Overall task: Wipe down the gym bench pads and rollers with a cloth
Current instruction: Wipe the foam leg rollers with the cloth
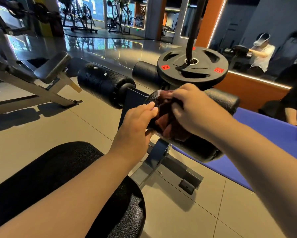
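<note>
Wt plate crowds roller from above; L floor free.

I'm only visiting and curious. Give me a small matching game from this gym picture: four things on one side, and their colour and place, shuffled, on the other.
Things:
1. cloth
2. weight plate
3. mat
4. seat pad

Descriptions:
A. blue, lying flat at the right
B. black, textured, nearest the viewer
C. dark red, gripped by the right hand
D. black, round, with red labels

Pairs: 1-C, 2-D, 3-A, 4-B
</note>
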The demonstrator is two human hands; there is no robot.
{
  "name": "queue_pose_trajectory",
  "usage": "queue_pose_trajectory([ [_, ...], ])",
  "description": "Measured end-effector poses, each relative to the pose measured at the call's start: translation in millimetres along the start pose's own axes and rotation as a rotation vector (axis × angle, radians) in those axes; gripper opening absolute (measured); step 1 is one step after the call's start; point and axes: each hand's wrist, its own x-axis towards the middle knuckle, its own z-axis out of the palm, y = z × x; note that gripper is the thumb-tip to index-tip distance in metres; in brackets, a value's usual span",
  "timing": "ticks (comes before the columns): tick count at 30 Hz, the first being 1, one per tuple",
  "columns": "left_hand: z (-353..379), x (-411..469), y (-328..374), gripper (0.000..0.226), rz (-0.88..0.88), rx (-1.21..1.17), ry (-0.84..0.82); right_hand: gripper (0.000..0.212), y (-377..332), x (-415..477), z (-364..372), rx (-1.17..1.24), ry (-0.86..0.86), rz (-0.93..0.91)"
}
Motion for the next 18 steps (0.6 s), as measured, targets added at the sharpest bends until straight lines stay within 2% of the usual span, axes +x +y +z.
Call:
queue_pose_trajectory([
  [5,2,-2,2,0.066,0.0,-0.025,-0.009,0.024,26,10,-22,-0.031,-0.05,0.24],
  [8,1,-1,4,0.065,-0.016,-0.049,-0.006,0.024,-2,25,0,0.04,-0.025,0.13],
  [13,-3,1,3,0.046,-0.02,-0.046,-0.013,0.036,-11,2,6,0.056,-0.059,-0.09],
  [15,-3,1,0,0.049,-0.025,-0.064,-0.018,0.036,4,-9,-10,0.05,-0.066,-0.081],
  [18,-3,1,-3,0.061,-0.009,-0.107,-0.021,0.026,19,-2,-18,0.002,-0.032,0.091],
])
